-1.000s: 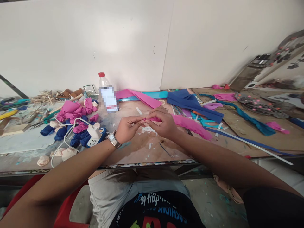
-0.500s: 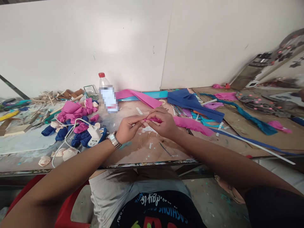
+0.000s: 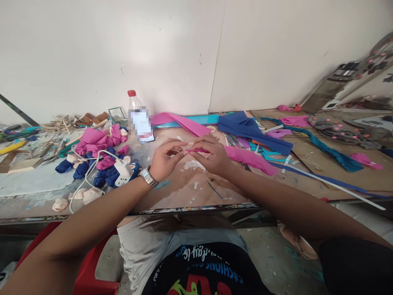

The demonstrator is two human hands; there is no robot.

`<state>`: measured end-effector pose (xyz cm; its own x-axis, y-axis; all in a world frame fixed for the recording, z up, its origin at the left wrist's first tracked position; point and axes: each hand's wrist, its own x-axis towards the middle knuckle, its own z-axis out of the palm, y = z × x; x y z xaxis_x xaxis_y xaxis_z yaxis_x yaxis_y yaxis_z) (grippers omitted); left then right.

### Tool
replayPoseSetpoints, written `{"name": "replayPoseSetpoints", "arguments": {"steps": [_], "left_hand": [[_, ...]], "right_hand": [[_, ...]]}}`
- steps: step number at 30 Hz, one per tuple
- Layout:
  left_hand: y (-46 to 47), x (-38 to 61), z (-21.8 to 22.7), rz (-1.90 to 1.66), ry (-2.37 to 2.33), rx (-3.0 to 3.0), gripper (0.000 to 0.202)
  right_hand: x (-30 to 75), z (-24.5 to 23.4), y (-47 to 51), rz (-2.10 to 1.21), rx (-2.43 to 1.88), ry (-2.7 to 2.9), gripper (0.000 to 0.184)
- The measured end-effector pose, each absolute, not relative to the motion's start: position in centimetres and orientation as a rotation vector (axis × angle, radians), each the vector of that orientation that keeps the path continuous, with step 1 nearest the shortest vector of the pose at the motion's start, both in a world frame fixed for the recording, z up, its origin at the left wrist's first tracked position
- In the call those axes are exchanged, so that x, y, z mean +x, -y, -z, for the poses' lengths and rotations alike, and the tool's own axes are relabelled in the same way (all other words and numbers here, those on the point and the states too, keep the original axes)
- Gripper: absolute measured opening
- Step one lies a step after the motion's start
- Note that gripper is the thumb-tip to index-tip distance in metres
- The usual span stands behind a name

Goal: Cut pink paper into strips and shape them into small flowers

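Note:
My left hand (image 3: 166,159), a silver watch on its wrist, and my right hand (image 3: 210,155) meet above the middle of the workbench (image 3: 184,192). Both pinch the near end of a long pink foam strip (image 3: 250,159), which trails off to the right across the bench. The fingertips of both hands are pressed together around the strip's tip, which looks tightly rolled.
A plastic bottle (image 3: 137,119) with a red cap stands behind my hands. Left of it lie pink and blue foam rolls (image 3: 98,151), a white power strip (image 3: 123,169) with its cable, and wooden sticks. Blue, teal and pink foam sheets (image 3: 251,129) cover the right side.
My hands stay together on the strip's end; the left fingers have opened slightly and shifted their pinch. The view has tilted a little.

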<state>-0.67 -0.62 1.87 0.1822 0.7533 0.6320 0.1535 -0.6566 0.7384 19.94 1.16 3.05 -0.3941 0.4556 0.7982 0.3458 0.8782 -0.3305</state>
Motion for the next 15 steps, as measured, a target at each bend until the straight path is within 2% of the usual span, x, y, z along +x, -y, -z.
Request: {"name": "replayPoseSetpoints", "arguments": {"steps": [3,15], "left_hand": [[0.80,-0.66,-2.28,-1.522,-0.860,2.000,0.019],[0.86,-0.64,-2.14,-1.432,-0.902,1.928,0.025]], "right_hand": [[19.93,-3.04,-1.07,-0.151,-0.601,2.008,0.009],[19.72,-3.03,-0.94,-0.168,-0.617,2.019,0.015]]}}
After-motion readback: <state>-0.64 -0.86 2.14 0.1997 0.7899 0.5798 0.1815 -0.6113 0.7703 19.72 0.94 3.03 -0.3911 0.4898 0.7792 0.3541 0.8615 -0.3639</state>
